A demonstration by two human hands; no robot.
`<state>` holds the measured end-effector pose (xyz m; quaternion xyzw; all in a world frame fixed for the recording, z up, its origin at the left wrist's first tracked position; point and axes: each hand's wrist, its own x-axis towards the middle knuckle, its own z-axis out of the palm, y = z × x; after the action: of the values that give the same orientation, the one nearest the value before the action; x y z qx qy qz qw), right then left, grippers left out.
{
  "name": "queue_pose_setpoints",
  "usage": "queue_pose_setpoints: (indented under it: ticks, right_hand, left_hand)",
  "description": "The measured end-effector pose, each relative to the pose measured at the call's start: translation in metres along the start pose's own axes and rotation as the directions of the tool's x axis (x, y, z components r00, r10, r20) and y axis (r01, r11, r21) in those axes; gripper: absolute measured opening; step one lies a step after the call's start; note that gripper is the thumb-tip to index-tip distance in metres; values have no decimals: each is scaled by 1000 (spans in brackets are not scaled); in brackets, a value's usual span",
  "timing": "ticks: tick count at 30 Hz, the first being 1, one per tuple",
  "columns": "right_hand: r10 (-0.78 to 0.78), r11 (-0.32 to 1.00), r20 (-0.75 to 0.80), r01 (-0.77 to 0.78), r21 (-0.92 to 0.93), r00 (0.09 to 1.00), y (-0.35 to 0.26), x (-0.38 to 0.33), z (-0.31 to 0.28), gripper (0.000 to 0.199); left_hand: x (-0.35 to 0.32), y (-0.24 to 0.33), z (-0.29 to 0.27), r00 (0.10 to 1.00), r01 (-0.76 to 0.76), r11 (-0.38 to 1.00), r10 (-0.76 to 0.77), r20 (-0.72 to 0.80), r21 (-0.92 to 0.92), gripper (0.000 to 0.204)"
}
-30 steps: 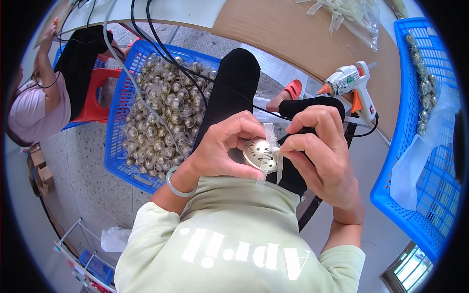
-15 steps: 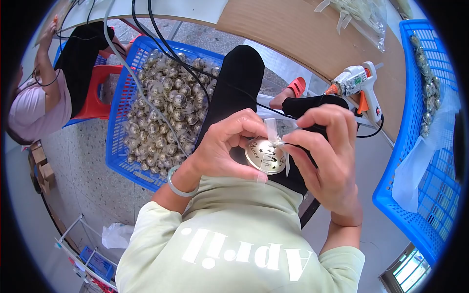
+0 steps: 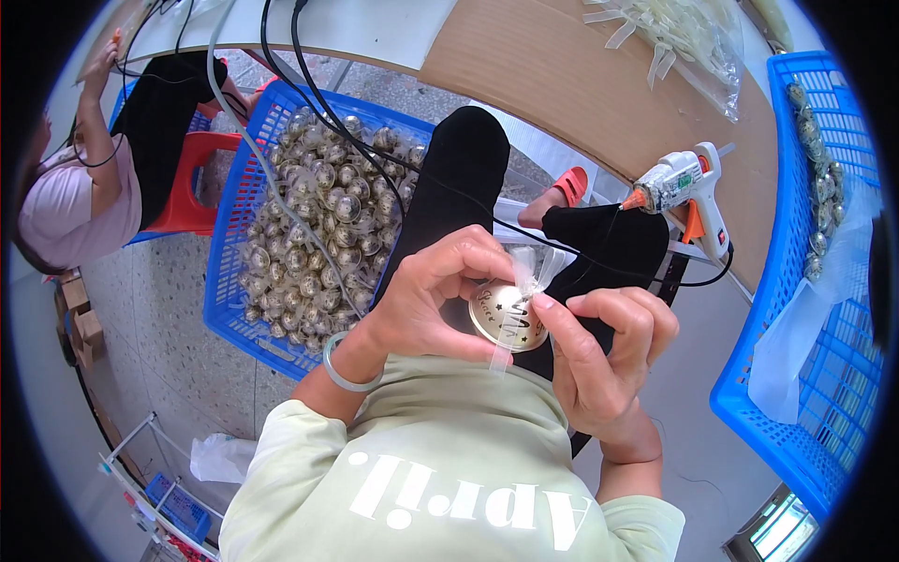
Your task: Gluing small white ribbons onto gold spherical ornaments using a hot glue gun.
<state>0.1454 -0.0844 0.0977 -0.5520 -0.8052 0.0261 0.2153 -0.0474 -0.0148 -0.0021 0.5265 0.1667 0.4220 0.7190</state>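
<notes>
Okay, right hand (image 3: 609, 351) has shifted lower and its pinch has parted: one digit touches the base of the translucent ribbon bow (image 3: 531, 272), other fingers curled clear. Left hand (image 3: 426, 300) still grips the round pale-gold ornament (image 3: 489, 323), mid-frame. Bow loops now fan out at its upper edge; looks like pressing it in place.

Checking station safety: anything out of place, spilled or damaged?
Yes: the glue gun sits at the table edge, its black cord crossing the person's legs, a possible snag. Crumpled white plastic seems left loose on the floor. No spill or damage visible.
</notes>
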Motion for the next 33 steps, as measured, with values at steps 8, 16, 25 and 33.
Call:
queue_pose_setpoints:
  ticks: [8,16,25,33]
  right_hand:
    - [15,1000,3,-15,12,1000,-1,0,2,41]
    - [39,999,-5,-39,24,999,0,0,6,40]
    - [73,997,20,-73,32,997,-2,1,15,34]
    - [61,998,-82,-58,27,995,-2,-4,23,38]
  left_hand:
    - [-3,0,-3,999,36,998,-38,30,48,70]
    - [1,-4,-2,1000,-10,999,11,-18,31,62]
    - [-2,-9,-10,1000,-19,999,19,-8,46,62]
    - [-10,-10,-9,1000,13,997,-14,1,71,69]
